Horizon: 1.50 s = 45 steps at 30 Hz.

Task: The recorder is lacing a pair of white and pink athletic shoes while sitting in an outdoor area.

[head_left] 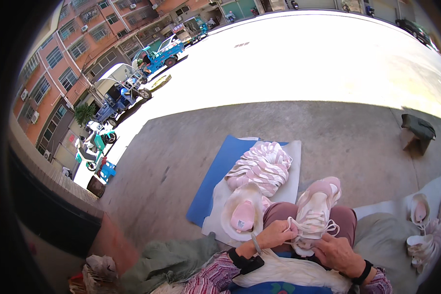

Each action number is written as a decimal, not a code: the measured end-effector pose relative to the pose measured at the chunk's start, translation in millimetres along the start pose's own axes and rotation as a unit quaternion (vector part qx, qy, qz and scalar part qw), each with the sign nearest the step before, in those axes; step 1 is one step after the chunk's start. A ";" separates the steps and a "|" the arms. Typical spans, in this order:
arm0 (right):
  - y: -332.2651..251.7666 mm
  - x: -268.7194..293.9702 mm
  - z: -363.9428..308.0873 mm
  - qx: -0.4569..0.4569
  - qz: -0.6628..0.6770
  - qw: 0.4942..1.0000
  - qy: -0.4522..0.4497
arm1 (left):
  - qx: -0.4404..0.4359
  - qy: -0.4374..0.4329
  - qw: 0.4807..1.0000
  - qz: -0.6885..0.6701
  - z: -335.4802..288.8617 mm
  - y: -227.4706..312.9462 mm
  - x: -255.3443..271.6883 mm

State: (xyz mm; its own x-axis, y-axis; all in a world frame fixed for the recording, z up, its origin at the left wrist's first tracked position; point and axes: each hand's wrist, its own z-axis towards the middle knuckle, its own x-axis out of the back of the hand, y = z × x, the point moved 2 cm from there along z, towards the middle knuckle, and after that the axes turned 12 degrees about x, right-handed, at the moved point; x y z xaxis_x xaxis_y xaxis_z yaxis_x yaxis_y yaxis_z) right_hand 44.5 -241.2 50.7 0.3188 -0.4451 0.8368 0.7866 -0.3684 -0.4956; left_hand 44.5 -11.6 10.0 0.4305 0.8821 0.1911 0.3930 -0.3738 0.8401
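A pink and white sneaker (319,200) rests across my knees, its toe pointing away from me and its white laces (312,226) looped loosely over the tongue end. My left hand (278,234) is closed, pinching a lace at the left side of the shoe. Around the near right side, by the ankle opening, the fingers of my right hand (334,251) are curled on the sneaker; a lace loop stands beside them. Exactly what those fingertips press on is partly hidden.
Ahead, a pile of pink and white shoe pieces (260,169) lies on a pale sheet over a blue mat (211,182). Beside my left knee sits a cream round holder (226,219) with a pink piece inside. More shoe pieces (421,247) lie at right, near a small stool (416,137).
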 end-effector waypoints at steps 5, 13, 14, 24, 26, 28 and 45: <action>-9.4 -19.3 16.4 -0.018 0.019 0.993 -0.115 | 0.050 -0.010 0.993 -0.104 1.2 -16.0 -7.5; -9.8 -15.6 27.8 -0.056 0.028 0.998 -0.010 | 0.003 -0.009 0.983 -0.185 -11.0 -36.2 -0.1; -11.8 -13.2 30.8 -0.024 0.030 0.998 0.047 | 0.001 -0.005 0.982 -0.187 -8.7 -38.9 -2.7; 0.9 10.0 34.8 -0.102 0.133 0.963 0.209 | -0.042 0.117 0.990 -0.063 -16.1 -36.1 -1.4; -1.1 10.1 30.9 -0.055 0.134 0.977 0.155 | -0.008 0.084 0.994 -0.074 -16.4 -47.6 -0.2; -5.9 3.2 27.6 -0.012 0.133 0.986 0.101 | -0.067 0.117 0.991 0.006 -19.4 -39.6 -0.6; 0.4 0.1 37.1 -0.168 0.259 0.936 0.168 | 0.020 0.028 0.942 -0.334 -28.5 -39.2 -4.4</action>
State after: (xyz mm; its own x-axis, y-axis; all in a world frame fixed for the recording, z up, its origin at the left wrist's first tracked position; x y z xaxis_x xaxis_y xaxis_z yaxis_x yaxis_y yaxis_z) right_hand 64.5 -211.2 59.1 0.3831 -0.8458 0.3711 0.3436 -0.2425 -0.9073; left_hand 4.1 7.3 -9.3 0.0334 0.9375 -0.3465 0.5923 0.2607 0.7624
